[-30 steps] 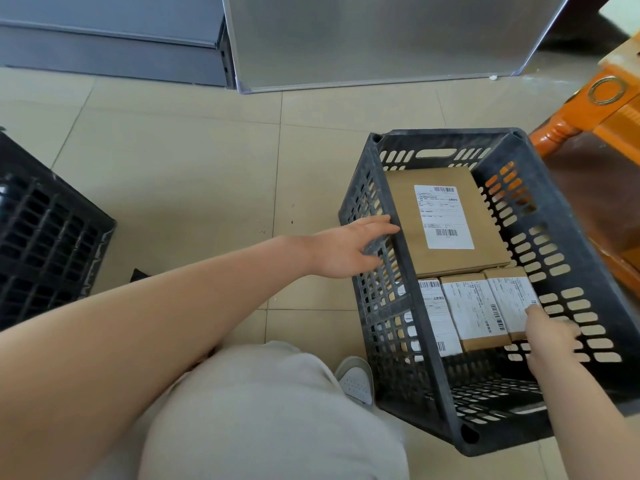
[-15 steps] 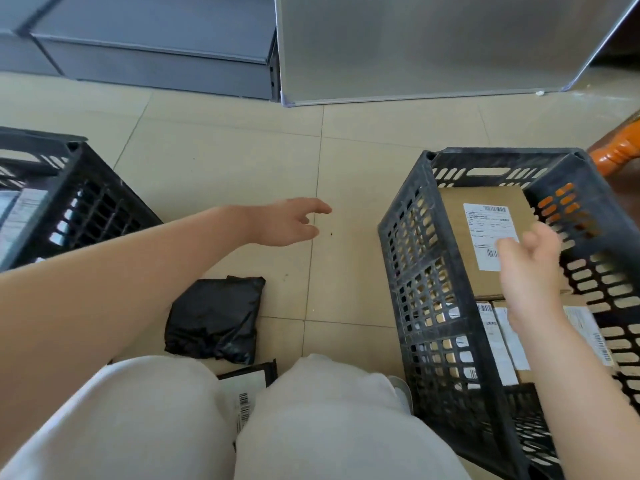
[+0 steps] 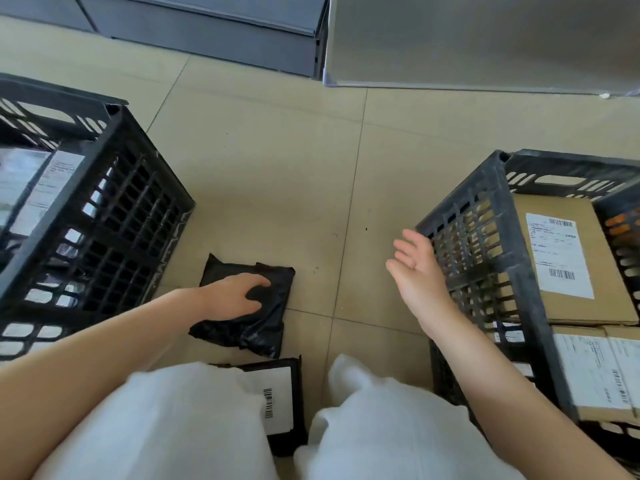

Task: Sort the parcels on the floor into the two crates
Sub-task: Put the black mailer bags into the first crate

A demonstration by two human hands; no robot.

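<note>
A crumpled black plastic parcel (image 3: 266, 320) lies on the tiled floor between two black crates. My left hand (image 3: 233, 296) rests on top of it with fingers curled into the plastic. A second black parcel (image 3: 280, 400) with a white barcode label lies flat nearer me, partly hidden by my knees. My right hand (image 3: 417, 271) hovers empty with straight fingers beside the right crate (image 3: 491, 209), which holds several brown cardboard boxes (image 3: 568, 258) with labels. The left crate (image 3: 114, 188) holds labelled bag parcels (image 3: 31, 188).
A grey metal shelf base (image 3: 207, 32) and a leaning silver panel (image 3: 485, 39) stand at the back. Bare beige floor tiles (image 3: 277, 168) spread between the crates. My knees in white trousers (image 3: 180, 427) fill the bottom of the view.
My left hand dropped from the air onto the black crumpled parcel and curled on it. My right hand came out of the right crate to its left side. The view shifted left.
</note>
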